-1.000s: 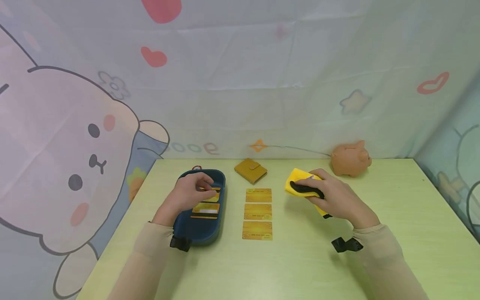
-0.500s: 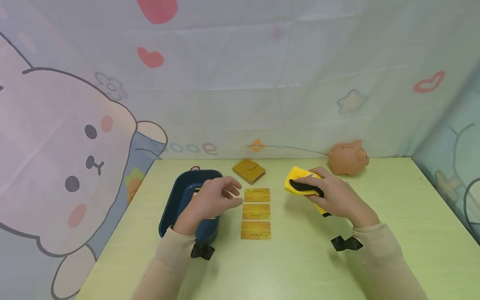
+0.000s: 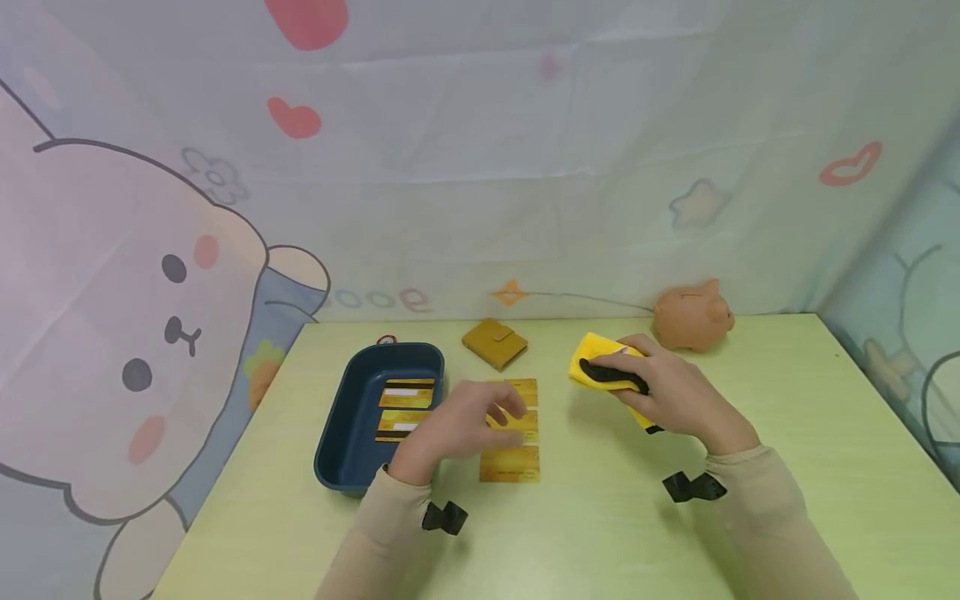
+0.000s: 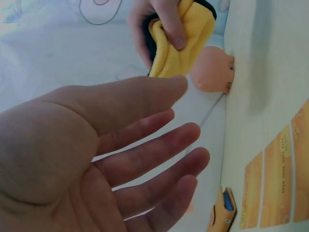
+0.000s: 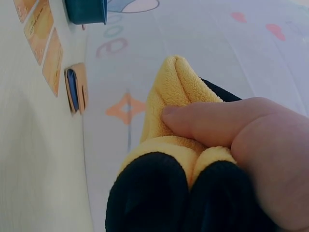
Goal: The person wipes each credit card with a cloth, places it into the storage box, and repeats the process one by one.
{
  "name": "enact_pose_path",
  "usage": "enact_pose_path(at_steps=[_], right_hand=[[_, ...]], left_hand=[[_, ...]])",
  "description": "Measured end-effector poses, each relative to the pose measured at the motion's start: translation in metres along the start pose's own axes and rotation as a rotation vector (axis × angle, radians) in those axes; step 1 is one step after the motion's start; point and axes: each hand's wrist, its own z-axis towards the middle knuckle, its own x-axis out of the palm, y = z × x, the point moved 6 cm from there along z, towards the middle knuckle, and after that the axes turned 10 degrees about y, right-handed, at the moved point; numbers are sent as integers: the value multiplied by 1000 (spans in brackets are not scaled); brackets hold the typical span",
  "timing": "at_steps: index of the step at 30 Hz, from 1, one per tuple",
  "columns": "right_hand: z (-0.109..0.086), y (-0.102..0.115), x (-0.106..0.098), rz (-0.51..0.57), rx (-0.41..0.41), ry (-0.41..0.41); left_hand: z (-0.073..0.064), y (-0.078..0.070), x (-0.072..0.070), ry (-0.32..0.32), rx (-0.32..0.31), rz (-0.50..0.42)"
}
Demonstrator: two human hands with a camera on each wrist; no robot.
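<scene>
My left hand (image 3: 468,423) hovers over the left ends of three gold cards (image 3: 510,465) laid in a column on the table. Its fingers are relaxed and slightly bent, and nothing lies between them in the left wrist view. My right hand (image 3: 666,385) grips a folded yellow cloth (image 3: 596,348) with black edging, held above the table right of the cards. In the right wrist view the thumb presses into the cloth's fold. Two more gold cards (image 3: 407,393), stripe side up, lie inside a dark blue tray (image 3: 330,450) left of my left hand.
A mustard wallet (image 3: 495,343) lies behind the column of cards. Toward the back right stands an orange piggy bank (image 3: 692,318). A printed cloth backdrop (image 3: 465,208) rises along the table's rear edge. Something small and red (image 3: 386,340) shows behind the tray.
My left hand has moved right, from above the tray to above the column of cards, uncovering the cards in the tray. The right hand stays in place with the cloth.
</scene>
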Motion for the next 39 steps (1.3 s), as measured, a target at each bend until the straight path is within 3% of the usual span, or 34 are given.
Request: enact_pose_path(at_steps=[10, 16, 21, 32, 39], right_hand=[[0, -3, 2, -4, -8, 6], [1, -3, 3, -8, -1, 14], [1, -2, 2, -8, 4, 19], [2, -2, 2, -8, -7, 15], [2, -2, 3, -8, -4, 15]], left_hand=[[7, 26, 23, 52, -88, 6], [9, 36, 28, 70, -118, 0], [10, 44, 32, 74, -153, 45], [10, 51, 39, 70, -142, 52], [10, 51, 41, 77, -183, 82]])
